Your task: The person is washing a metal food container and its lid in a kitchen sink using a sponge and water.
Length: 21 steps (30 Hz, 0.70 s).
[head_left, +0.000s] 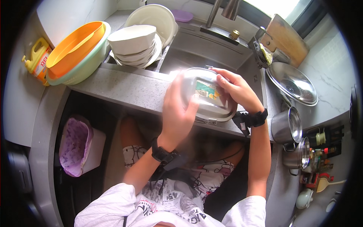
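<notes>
A rectangular metal container with rounded corners and wire clips (208, 109) is held over the front edge of the sink (204, 48). It has a green and yellow label on the face turned up. My left hand (178, 110) grips its left side, the thumb lying across the face near the label; this hand is partly blurred. My right hand (236, 86) holds the far right edge, with fingers bent over the rim. Whether the face turned up is a lid or a base, I cannot tell. The undersides of both hands are hidden.
White bowls (133, 42) are stacked left of the sink, near orange (76, 48) and green basins (85, 71). The faucet (214, 14) rises behind. A domed metal lid (292, 83), pots (286, 127) and a wooden cutting board (283, 39) stand right. A lined bin (95, 150) sits below left.
</notes>
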Each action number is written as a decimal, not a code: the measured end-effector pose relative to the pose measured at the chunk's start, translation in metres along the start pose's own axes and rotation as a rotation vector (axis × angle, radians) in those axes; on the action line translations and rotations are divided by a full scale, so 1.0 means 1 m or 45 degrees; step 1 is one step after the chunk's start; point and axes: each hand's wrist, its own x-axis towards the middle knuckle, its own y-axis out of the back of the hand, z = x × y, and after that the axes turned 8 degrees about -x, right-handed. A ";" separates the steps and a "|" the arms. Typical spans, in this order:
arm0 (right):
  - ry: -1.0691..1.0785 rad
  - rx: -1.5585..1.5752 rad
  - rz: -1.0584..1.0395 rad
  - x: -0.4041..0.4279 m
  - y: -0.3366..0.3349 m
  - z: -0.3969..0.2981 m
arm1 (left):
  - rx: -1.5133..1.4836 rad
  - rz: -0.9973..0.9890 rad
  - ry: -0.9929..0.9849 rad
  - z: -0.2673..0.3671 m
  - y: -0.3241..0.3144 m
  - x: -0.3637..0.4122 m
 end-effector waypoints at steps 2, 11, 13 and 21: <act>0.058 0.000 -0.021 0.002 -0.001 0.008 | -0.023 0.015 0.025 -0.005 -0.002 -0.003; 0.078 -0.010 0.117 0.004 -0.008 0.016 | 0.127 -0.059 -0.069 -0.012 0.001 -0.003; 0.058 -0.067 0.136 0.000 -0.008 0.015 | 0.125 -0.062 -0.064 -0.012 0.002 -0.003; 0.137 -0.223 0.293 -0.006 -0.014 0.020 | 0.260 -0.083 -0.161 -0.014 0.009 0.000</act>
